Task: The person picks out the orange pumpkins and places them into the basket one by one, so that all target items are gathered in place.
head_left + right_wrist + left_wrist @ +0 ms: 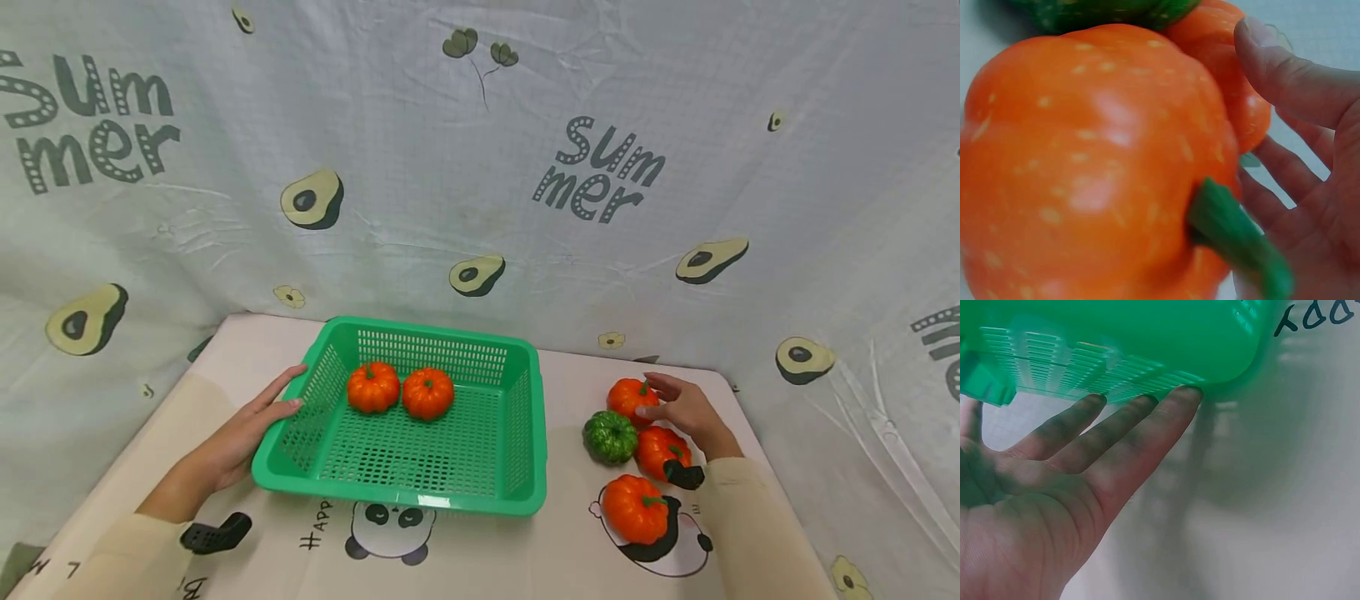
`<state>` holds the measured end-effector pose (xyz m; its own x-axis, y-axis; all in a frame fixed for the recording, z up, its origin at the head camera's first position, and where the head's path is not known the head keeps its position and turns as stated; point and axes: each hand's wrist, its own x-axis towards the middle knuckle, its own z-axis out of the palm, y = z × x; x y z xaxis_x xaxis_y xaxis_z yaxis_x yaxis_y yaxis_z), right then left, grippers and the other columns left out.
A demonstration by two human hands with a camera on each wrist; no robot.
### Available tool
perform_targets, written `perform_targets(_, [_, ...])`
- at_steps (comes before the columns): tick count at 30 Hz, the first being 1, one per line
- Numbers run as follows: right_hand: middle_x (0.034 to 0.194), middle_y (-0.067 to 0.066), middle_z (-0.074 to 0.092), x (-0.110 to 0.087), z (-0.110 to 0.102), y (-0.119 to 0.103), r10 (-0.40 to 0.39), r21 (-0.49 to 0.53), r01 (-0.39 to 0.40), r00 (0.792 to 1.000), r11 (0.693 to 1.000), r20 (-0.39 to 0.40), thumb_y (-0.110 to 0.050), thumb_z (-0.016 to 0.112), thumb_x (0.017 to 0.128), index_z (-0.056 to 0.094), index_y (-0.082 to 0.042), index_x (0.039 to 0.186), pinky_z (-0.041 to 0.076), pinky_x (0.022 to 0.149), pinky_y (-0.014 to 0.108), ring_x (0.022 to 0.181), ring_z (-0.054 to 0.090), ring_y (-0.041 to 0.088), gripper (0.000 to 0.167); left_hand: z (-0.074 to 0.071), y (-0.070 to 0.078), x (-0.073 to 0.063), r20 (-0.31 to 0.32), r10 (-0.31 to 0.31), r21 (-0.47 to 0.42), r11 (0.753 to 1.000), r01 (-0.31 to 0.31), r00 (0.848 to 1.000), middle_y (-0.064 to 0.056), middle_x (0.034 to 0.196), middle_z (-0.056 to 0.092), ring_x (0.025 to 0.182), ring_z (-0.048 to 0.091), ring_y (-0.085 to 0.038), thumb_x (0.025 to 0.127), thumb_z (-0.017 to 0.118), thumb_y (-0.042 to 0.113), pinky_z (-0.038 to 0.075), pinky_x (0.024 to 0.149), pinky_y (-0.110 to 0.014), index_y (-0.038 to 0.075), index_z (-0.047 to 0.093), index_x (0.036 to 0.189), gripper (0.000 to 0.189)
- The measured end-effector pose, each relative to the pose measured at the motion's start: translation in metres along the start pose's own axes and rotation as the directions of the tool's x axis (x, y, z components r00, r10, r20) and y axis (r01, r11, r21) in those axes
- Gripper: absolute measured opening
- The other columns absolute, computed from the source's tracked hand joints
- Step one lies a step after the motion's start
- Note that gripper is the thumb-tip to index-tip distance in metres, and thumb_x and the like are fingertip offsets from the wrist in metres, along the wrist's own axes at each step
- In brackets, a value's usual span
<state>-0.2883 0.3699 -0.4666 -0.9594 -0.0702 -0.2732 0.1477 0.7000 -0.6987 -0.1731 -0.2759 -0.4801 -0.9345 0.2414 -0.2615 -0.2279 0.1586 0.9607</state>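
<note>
My left hand [243,429] rests against the left side of a green plastic basket [480,504], thumb at the rim. In the left wrist view its fingers [1141,437] are straight against the slotted outer wall. Two orange toy pumpkins [373,387] sit inside the basket. My right hand [686,410] reaches the right side of the farthest loose orange pumpkin [628,400], thumb at its near side and the other fingers behind. In the right wrist view another orange pumpkin [1097,169] fills the foreground, partly covering the reached one [1229,81].
A dark green pumpkin [610,437] stands left of the right hand, close to the orange ones. Nearer the front is one more orange pumpkin [635,509] on a printed panda. A white sheet with avocado prints [480,275] hangs behind the table [570,550].
</note>
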Motion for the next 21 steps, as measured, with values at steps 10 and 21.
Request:
perform_targets(10, [0.157, 0.032, 0.043, -0.0035, 0.0063, 0.0031, -0.012, -0.021, 0.013, 1.000, 1.000, 0.012, -0.022, 0.080, 0.091, 0.037, -0.005, 0.161, 0.047, 0.110, 0.060, 0.137, 0.049, 0.049, 0.083, 0.0017, 0.0029, -0.0014, 0.004, -0.009, -0.005, 1.000, 0.009, 1.000, -0.025, 0.174, 0.001, 0.142, 0.039, -0.040, 0.112, 0.041, 0.040, 0.052, 0.094, -0.027, 0.039, -0.001, 0.168, 0.070])
perform_targets(21, [0.155, 0.031, 0.047, -0.0041, 0.0054, -0.0001, -0.054, 0.000, 0.054, 0.999, 0.999, -0.008, -0.019, 0.081, 0.090, 0.041, -0.004, 0.159, 0.051, 0.107, 0.056, 0.133, 0.054, 0.047, 0.082, 0.0017, 0.0036, -0.0020, -0.005, -0.018, -0.007, 1.000, 0.018, 1.000, -0.026, 0.174, 0.002, 0.140, 0.041, -0.040, 0.113, 0.041, 0.041, 0.053, 0.094, -0.030, 0.039, -0.001, 0.168, 0.069])
